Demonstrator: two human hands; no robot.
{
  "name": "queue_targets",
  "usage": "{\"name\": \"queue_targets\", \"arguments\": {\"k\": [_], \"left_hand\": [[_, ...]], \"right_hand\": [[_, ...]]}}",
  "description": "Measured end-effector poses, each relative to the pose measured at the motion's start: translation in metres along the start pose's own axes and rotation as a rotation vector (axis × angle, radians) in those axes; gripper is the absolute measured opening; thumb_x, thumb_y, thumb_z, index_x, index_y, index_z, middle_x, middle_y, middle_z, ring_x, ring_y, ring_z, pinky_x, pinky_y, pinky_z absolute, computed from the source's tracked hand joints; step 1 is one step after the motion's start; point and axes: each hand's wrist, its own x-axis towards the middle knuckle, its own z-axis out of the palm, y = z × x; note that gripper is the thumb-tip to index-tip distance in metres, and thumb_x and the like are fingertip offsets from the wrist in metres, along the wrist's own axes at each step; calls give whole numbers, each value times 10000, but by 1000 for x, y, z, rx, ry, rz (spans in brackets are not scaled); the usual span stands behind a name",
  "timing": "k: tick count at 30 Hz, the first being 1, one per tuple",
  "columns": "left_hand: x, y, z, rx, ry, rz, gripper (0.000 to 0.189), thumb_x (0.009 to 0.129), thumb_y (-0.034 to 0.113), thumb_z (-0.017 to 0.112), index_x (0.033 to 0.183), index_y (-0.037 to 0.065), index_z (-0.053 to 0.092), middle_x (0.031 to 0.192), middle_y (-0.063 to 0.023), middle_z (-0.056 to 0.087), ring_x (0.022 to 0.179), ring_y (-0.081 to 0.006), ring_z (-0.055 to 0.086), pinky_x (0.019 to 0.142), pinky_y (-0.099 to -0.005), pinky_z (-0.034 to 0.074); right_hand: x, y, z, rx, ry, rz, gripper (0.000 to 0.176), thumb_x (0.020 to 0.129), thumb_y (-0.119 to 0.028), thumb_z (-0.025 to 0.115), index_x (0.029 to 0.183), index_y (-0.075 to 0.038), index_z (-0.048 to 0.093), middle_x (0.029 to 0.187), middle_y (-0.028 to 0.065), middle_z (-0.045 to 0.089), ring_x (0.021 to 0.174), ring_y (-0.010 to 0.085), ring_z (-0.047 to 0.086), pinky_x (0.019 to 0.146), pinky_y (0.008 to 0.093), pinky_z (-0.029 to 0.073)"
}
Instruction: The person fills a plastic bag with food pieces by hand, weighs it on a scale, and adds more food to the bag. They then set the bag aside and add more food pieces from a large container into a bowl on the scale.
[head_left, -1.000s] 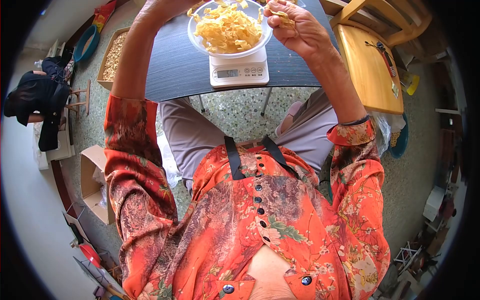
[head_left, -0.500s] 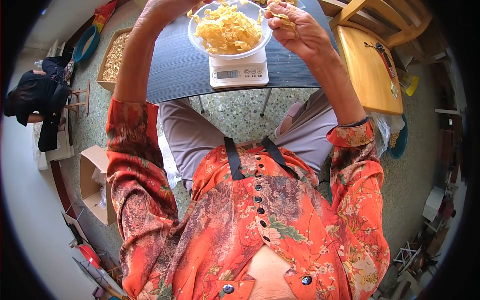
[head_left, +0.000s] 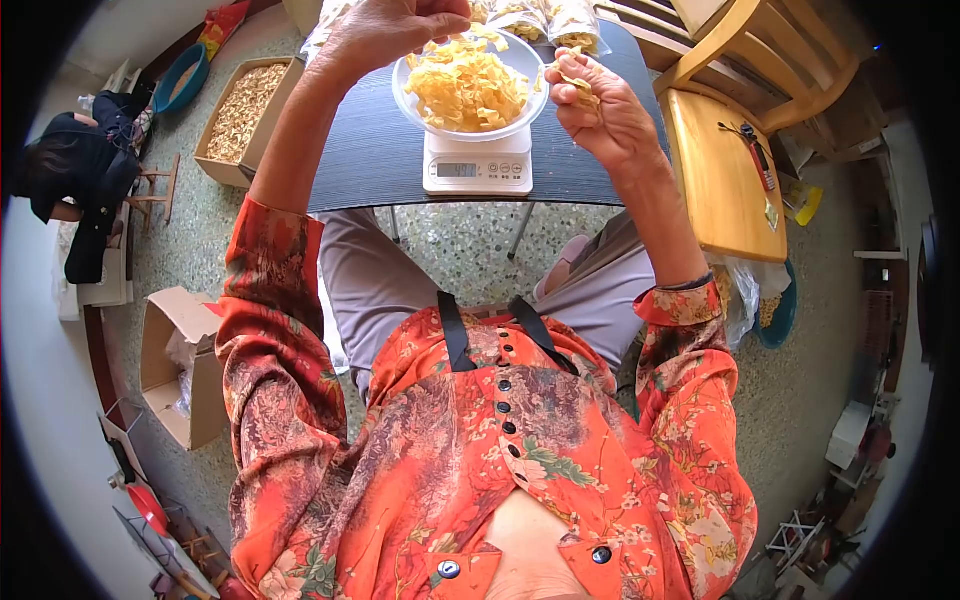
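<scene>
A translucent bowl (head_left: 533, 105) heaped with pale yellow, curled dried flakes (head_left: 465, 85) rests on a white digital kitchen scale (head_left: 478, 170). My left hand (head_left: 400, 30) is over the bowl's far left side, its fingers pinched together above the heap. Whatever lies between those fingertips is hidden. Just right of the rim, my right hand (head_left: 607, 108) is raised with its fingers closed on several of the same dried flakes (head_left: 580, 85). Lit digits show on the scale's display.
Clear bags of flakes (head_left: 573, 22) stand along the far side of the dark table (head_left: 365, 140). A wooden chair (head_left: 725, 185) at right carries a red-handled tool (head_left: 766, 175). On the left floor are a box of dried pieces (head_left: 245, 115), an open carton (head_left: 180, 375) and another person (head_left: 85, 170).
The view has shifted, so bowl and scale appear lower and more bags show. My left hand has moved in over the flakes. The scale's reading has dropped slightly.
</scene>
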Motion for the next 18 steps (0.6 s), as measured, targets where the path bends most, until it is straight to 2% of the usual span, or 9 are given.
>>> {"name": "queue_targets", "arguments": {"k": [7, 11, 17, 18], "left_hand": [[-12, 24, -3, 76, 49, 3, 74, 854, 91, 691, 898, 35, 671, 760, -18, 649, 685, -86, 599, 604, -240, 495], [-5, 11, 0, 75, 42, -54, 84, 850, 95, 697, 900, 30, 675, 763, -26, 655, 683, -94, 607, 598, -241, 503], [1, -4, -2, 15, 42, 20, 93, 847, 91, 703, 899, 22, 668, 763, -27, 656, 668, -88, 607, 563, -232, 501], [4, -10, 0, -52, 38, 114, 136, 856, 177, 717, 875, 44, 696, 751, -10, 654, 655, -70, 591, 530, -230, 459]], "right_hand": [[2, 1, 4, 28, -21, -26, 174, 958, -127, 603, 1054, 0, 532, 885, 83, 564, 673, 85, 568, 426, 153, 391], [9, 0, 8, 60, -30, 8, 170, 973, -140, 581, 1047, 3, 524, 910, 99, 576, 677, 76, 562, 436, 149, 389], [19, -1, 13, 57, -26, -5, 174, 985, -126, 555, 1076, 15, 512, 966, 135, 592, 698, 66, 560, 450, 150, 399], [20, -1, 13, 44, -32, -5, 171, 982, -115, 555, 1082, 16, 510, 974, 142, 593, 701, 67, 560, 455, 150, 404]]}}
